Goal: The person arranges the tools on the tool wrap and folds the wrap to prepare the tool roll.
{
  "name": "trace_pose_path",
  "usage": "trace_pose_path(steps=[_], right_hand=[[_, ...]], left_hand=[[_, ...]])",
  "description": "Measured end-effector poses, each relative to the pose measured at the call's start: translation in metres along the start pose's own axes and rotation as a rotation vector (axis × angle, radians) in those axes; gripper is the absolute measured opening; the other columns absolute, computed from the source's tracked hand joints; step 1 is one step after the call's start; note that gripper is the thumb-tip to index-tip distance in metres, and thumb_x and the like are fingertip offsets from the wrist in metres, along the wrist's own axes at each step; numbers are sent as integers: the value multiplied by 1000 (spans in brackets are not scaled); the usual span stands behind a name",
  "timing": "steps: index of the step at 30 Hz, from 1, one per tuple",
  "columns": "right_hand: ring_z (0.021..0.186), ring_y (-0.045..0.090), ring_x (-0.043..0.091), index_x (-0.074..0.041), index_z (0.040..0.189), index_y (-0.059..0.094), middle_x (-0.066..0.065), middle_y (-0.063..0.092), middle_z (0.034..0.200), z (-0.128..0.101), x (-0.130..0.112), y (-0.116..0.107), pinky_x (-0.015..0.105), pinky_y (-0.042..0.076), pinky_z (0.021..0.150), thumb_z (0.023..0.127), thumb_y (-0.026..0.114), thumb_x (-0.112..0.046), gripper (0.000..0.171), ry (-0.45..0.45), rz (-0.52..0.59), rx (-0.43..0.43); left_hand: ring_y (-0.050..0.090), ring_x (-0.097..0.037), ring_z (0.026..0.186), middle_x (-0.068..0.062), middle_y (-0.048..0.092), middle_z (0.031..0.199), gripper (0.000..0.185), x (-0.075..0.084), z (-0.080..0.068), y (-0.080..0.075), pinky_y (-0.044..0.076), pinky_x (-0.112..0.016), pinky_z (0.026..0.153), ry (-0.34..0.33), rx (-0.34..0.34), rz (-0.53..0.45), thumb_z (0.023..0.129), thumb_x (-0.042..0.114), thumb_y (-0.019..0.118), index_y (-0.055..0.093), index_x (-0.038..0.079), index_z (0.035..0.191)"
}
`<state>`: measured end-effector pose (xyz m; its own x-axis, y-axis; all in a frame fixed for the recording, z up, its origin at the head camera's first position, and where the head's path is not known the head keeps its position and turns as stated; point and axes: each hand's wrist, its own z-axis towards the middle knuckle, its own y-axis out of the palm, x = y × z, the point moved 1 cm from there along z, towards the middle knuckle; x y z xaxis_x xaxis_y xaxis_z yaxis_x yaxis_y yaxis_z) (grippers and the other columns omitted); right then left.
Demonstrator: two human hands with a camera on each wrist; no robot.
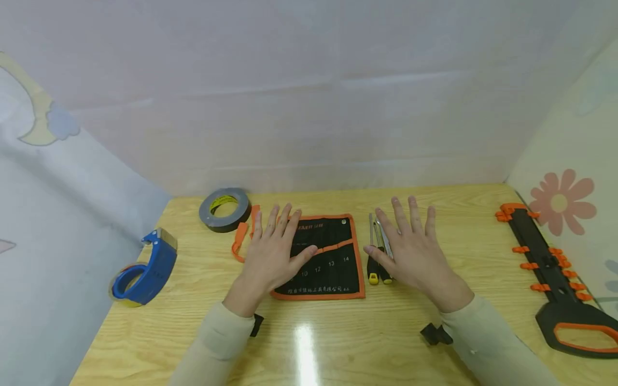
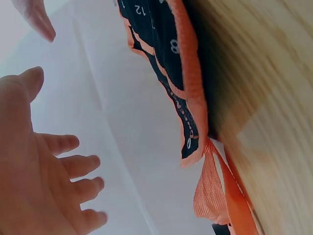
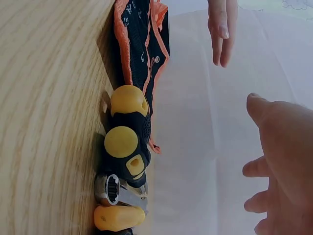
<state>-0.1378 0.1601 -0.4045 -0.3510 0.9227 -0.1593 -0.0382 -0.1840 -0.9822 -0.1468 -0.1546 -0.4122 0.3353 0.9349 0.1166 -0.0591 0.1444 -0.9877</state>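
Fingers spread and straight, my left hand [image 1: 271,261] hovers palm down over the left part of a black tool pouch [image 1: 333,281] with orange edging and printed numbers. An orange strap [image 1: 240,241] hangs off the pouch's left side. My right hand [image 1: 416,260], also spread and holding nothing, is above a small group of tools right of the pouch. Among them are screwdrivers [image 1: 373,272] with black and yellow handles, partly covered by that hand in the head view. In the right wrist view a wrench [image 3: 111,190] with a ring end lies beside a yellow handle [image 3: 120,218].
A roll of grey tape [image 1: 225,220] lies at the back left of the wooden table [image 1: 347,343]. A blue tape dispenser [image 1: 156,273] stands at the left edge. Along the right side is a black rack [image 1: 536,246] with orange clips and a looped handle. Walls enclose the back and sides.
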Motion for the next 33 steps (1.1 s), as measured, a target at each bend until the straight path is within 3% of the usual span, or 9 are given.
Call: trace_pose_path(steps=[8,13,15,18,20,22,26,29,33], right_hand=[[166,-9,51,-15,174,26,22,3,182,2,1,-1,80,-5,127,108,55,-62,87,-70,48,30],[167,2,53,-10,170,35,23,16,180,7,3,-1,80,3,127,106,62,-59,85,-126,76,49],[166,12,53,-8,167,41,24,24,178,10,3,-1,79,9,128,105,65,-56,82,-144,97,55],[163,26,52,-3,160,50,24,35,174,16,4,1,74,22,128,106,67,-49,72,-171,166,58],[159,35,49,-1,156,55,23,40,171,20,6,2,70,32,126,107,68,-43,65,-190,221,51],[156,42,46,-1,155,56,22,42,170,24,8,4,66,40,123,109,67,-38,60,-208,282,27],[152,50,44,-4,158,54,19,47,168,29,9,7,64,45,119,110,66,-33,57,-243,375,-33],[150,52,44,-6,158,55,17,55,162,34,9,10,64,44,120,110,66,-32,56,-261,410,-59],[147,55,44,-8,155,58,16,63,155,40,7,14,64,44,120,108,69,-30,53,-273,414,-80]], left_hand=[[30,-41,165,-15,34,177,91,-4,-1,-8,21,-63,134,29,44,-69,106,66,55,26,13,173],[54,-43,149,-18,54,163,86,-6,-4,-12,40,-62,125,37,69,-73,104,63,62,39,11,168],[66,-43,135,-19,65,152,83,-7,-5,-13,52,-60,114,43,85,-64,103,61,66,45,10,165],[77,-34,90,-16,79,117,77,-8,-8,-14,64,-49,80,42,94,-82,101,57,71,54,8,158],[68,-21,65,-12,81,108,73,-9,-9,-14,56,-38,57,33,72,-111,101,55,73,58,8,154],[55,-13,52,-10,81,107,69,-10,-9,-14,43,-32,47,11,31,-149,101,53,73,61,9,152],[70,-18,70,-10,79,129,64,-11,-9,-12,50,-32,52,-14,-17,-178,100,52,75,66,10,147],[78,-30,100,-11,76,135,63,-11,-10,-11,63,-43,72,-4,-37,-188,99,51,76,68,8,145],[74,-35,120,-14,73,140,64,-8,-10,-10,62,-53,95,14,-84,-196,100,49,76,66,6,145]])
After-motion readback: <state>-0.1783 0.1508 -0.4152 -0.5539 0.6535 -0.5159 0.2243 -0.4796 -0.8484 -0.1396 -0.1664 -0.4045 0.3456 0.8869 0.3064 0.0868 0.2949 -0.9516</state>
